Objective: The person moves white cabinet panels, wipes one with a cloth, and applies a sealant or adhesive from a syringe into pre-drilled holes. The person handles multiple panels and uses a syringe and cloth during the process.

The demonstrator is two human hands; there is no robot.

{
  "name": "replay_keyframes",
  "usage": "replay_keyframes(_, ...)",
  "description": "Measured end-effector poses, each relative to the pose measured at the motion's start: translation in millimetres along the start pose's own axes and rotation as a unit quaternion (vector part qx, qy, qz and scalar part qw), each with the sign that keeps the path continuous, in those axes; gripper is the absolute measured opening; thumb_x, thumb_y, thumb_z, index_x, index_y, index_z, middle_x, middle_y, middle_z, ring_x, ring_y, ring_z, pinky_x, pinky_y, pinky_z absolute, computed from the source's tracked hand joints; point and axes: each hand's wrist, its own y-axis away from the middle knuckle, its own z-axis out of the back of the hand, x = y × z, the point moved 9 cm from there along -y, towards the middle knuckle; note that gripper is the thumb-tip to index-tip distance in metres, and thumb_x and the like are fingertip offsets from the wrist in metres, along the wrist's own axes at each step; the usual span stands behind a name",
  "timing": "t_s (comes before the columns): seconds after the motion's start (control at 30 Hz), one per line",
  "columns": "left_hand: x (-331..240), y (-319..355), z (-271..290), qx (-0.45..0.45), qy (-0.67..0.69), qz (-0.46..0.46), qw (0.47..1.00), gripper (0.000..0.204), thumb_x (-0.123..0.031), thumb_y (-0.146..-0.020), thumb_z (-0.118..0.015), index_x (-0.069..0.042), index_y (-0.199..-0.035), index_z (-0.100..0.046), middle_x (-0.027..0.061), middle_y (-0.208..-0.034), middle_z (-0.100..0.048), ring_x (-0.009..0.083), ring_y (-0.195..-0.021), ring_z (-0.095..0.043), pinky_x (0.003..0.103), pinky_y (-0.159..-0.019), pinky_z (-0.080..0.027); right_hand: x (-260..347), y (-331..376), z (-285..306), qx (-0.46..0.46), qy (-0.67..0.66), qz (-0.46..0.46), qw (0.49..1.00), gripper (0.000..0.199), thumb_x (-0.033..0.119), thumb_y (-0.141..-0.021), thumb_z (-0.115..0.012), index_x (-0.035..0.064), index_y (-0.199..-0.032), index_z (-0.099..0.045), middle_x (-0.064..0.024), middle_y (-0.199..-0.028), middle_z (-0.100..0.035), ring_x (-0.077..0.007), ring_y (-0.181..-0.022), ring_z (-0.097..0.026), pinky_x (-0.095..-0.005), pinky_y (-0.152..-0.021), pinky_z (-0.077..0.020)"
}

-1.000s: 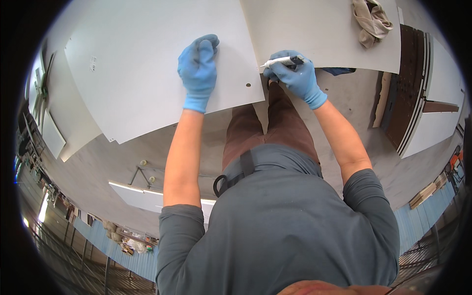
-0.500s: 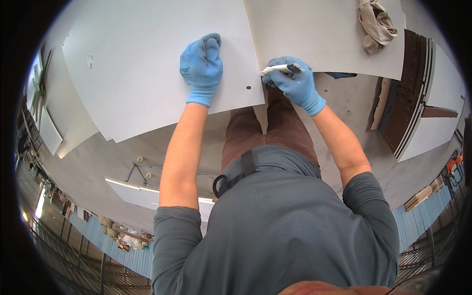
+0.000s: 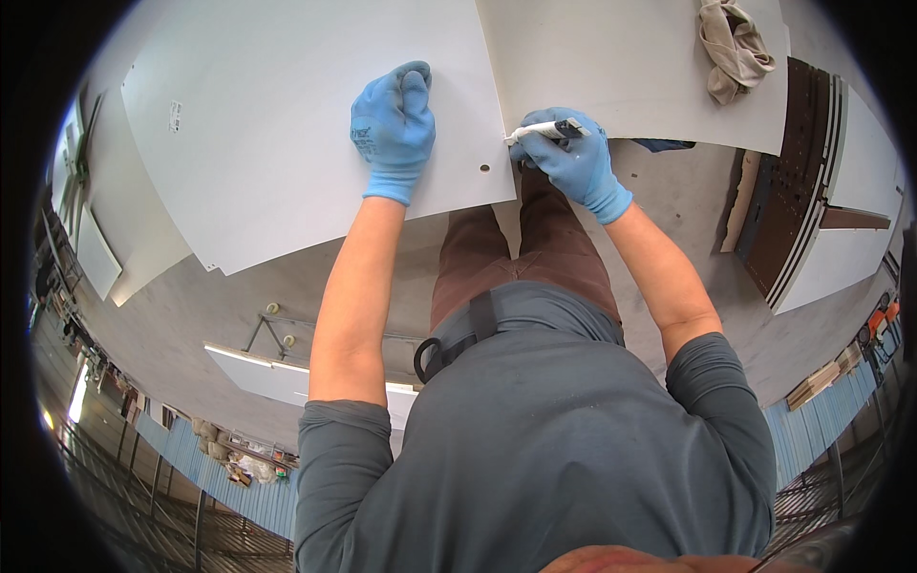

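Observation:
My right hand [image 3: 570,158], in a blue glove, grips a white marker pen [image 3: 541,131] with a dark rear end. Its narrow white tip points left and meets the right edge of a large white panel [image 3: 277,134], close to the near corner. A small dark round hole [image 3: 484,168] shows in the panel near that corner. My left hand [image 3: 394,129], gloved alike, rests closed on the panel with its fingers curled in. Whatever may be inside that fist is hidden.
Another white panel [image 3: 630,67] adjoins on the right, with a beige cloth [image 3: 734,53] at its far right. Brown and white boards [image 3: 802,181] stand stacked further right. Behind me lie a white board [image 3: 258,368] and a metal frame with wheels [image 3: 273,308].
The marker pen has tilted very slightly in my right hand, its tip staying by the panel edge. My left hand has barely moved.

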Motion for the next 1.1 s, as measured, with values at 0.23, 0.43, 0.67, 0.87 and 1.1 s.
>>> replay_keyframes(0.23, 4.0, 1.6, -2.3, 0.004, -0.004, 0.002, 1.0, 0.027, -0.031, -0.104, -0.061, -0.012, -0.093, -0.076, 0.005, -0.085, -0.076, 0.0284, -0.079, -0.071, 0.039, -0.071, -0.057, -0.1, -0.3, 0.4, 0.0, 0.028, 0.01, 1.0, 0.008, -0.002, -0.093, -0.066, -0.0021, -0.096, -0.072, -0.0082, -0.081, -0.075, -0.0128, -0.069, -0.071, -0.0276, -0.062, -0.0574)
replay_keyframes(0.43, 4.3, 2.1, -2.5, 0.007, -0.007, 0.005, 1.0, 0.026, -0.031, -0.104, -0.061, -0.013, -0.093, -0.076, 0.0045, -0.086, -0.076, 0.0283, -0.08, -0.071, 0.039, -0.072, -0.057, 0.4, -1.0, -0.1, 0.0, 0.041, 0.02, 0.999, 0.006, -0.001, -0.094, -0.067, -0.0018, -0.097, -0.073, -0.0084, -0.081, -0.075, -0.013, -0.07, -0.072, -0.0277, -0.062, -0.0578)
replay_keyframes(0.67, 2.4, 1.6, -2.0, 0.008, -0.011, 0.009, 1.0, 0.027, -0.033, -0.105, -0.06, -0.013, -0.094, -0.076, 0.0041, -0.086, -0.076, 0.0283, -0.081, -0.071, 0.039, -0.073, -0.057, -3.1, -0.8, -0.2, -0.002, 0.025, 0.004, 1.0, 0.007, 0.001, -0.095, -0.068, -0.0019, -0.098, -0.074, -0.0085, -0.082, -0.076, -0.013, -0.071, -0.072, -0.0278, -0.063, -0.0588)
replay_keyframes(0.87, 3.7, 2.0, -2.5, 0.008, -0.009, 0.014, 1.0, 0.031, -0.033, -0.105, -0.059, -0.011, -0.094, -0.077, 0.0061, -0.086, -0.076, 0.0278, -0.082, -0.072, 0.038, -0.075, -0.057, -2.6, -1.0, 0.3, -0.013, 0.021, 0.014, 1.0, 0.007, 0.002, -0.095, -0.069, -0.0019, -0.096, -0.075, -0.008, -0.083, -0.076, -0.013, -0.07, -0.072, -0.0276, -0.062, -0.0585)
replay_keyframes(1.1, 4.6, 2.1, -4.0, 0.011, -0.009, 0.012, 1.0, 0.031, -0.036, -0.106, -0.058, -0.013, -0.093, -0.076, 0.0048, -0.085, -0.076, 0.0282, -0.08, -0.071, 0.039, -0.072, -0.057, -3.0, -0.7, 0.5, -0.021, 0.03, 0.009, 0.999, 0.007, 0.004, -0.096, -0.071, -0.0016, -0.096, -0.076, -0.0074, -0.085, -0.076, -0.0126, -0.07, -0.071, -0.0269, -0.062, -0.0583)
